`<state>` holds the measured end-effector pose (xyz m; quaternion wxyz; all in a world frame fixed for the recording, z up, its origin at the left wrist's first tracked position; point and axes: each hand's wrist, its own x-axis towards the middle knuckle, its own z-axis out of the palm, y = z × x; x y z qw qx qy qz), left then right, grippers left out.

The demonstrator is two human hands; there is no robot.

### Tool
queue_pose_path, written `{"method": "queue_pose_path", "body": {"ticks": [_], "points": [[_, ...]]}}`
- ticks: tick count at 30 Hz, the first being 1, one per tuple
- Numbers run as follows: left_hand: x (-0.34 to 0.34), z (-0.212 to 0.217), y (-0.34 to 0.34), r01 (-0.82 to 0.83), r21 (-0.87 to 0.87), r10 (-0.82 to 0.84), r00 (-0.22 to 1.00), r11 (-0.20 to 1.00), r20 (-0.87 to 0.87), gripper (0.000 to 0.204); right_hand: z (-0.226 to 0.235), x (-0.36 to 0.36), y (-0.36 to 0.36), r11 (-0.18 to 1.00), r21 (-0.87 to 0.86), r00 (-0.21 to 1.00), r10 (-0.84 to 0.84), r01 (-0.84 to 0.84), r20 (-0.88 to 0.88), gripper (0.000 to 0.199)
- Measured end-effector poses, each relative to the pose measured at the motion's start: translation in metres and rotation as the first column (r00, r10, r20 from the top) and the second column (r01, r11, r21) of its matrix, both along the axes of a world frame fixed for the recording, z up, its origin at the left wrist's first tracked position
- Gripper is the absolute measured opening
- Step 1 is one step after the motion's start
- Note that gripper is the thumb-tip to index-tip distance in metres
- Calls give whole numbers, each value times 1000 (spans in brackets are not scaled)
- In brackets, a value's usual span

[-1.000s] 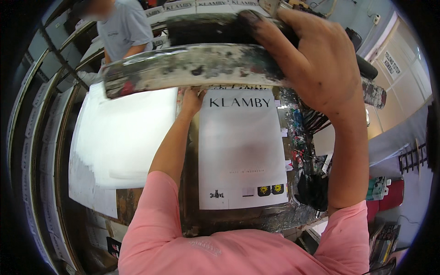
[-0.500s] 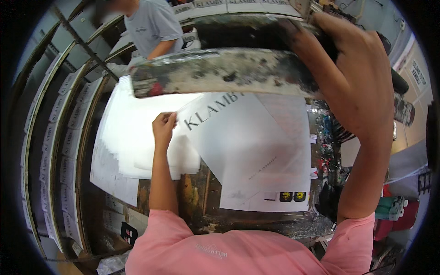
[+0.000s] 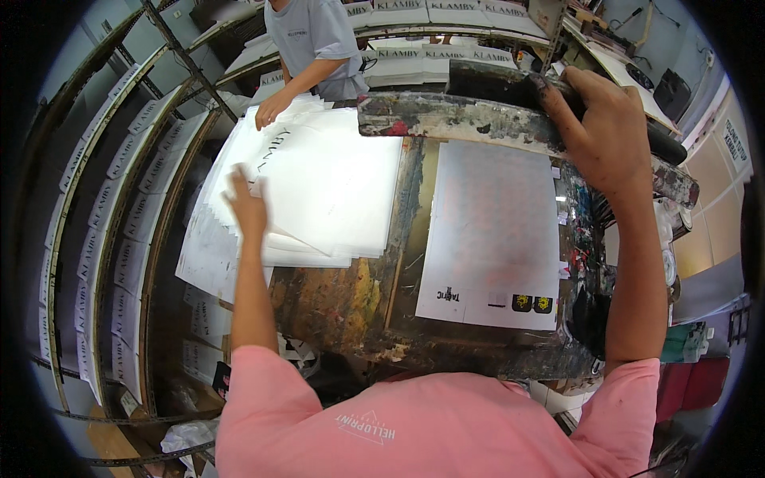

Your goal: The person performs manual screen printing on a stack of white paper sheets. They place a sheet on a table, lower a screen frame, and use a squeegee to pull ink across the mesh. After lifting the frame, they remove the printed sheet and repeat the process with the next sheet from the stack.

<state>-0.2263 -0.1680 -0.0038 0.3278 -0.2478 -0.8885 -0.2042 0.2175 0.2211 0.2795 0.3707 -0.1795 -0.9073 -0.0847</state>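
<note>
Table: an old wooden worktop (image 3: 327,311), paint crusted all over it, yellowish smears between the two lots of paper.
Left racks: tall shelving (image 3: 151,191) packed with printed white sheets, curving along the whole left side.
Far side: more printed sheets on shelves (image 3: 402,68), behind the other person.
Co-worker: someone in a pale grey-blue tee (image 3: 315,40), far left, with a hand (image 3: 275,107) down at the far edge of the paper pile, so that end's kinda taken.
Right clutter: a black cloth (image 3: 588,315) bunched by the table's right edge, plus a teal container (image 3: 685,342) and something red (image 3: 701,386) further right.
Paper pile: a messy white stack (image 3: 335,199) on the left half of the table, dark lettering on a sheet by the left hand.
Lone sheet: flat on the right half (image 3: 494,223), faintly reddish, two black squares with yellow marks in its near right corner. The bar hides its far edge.
Bar: a paint-stained bar (image 3: 462,114) with a black grip, slanting across above the lone sheet's far end.
Right hand: wrapped around the bar (image 3: 610,139), thumb on the left side, forearm reaching up from near right.
Left hand: blurry, fingers spread (image 3: 248,203), at the pile's left side; can't tell if it's touching paper.
</note>
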Motion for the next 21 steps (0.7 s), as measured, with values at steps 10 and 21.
{"method": "queue_pose_path", "body": {"ticks": [10,21], "points": [[182,-44,99,510,-452,-322,844,732,429,54,-10,5,-6,998,66,999,6,-3,-37,46],[311,-17,170,737,-200,-541,627,646,560,97,19,16,-16,1000,-20,1000,12,-12,-6,65]]}}
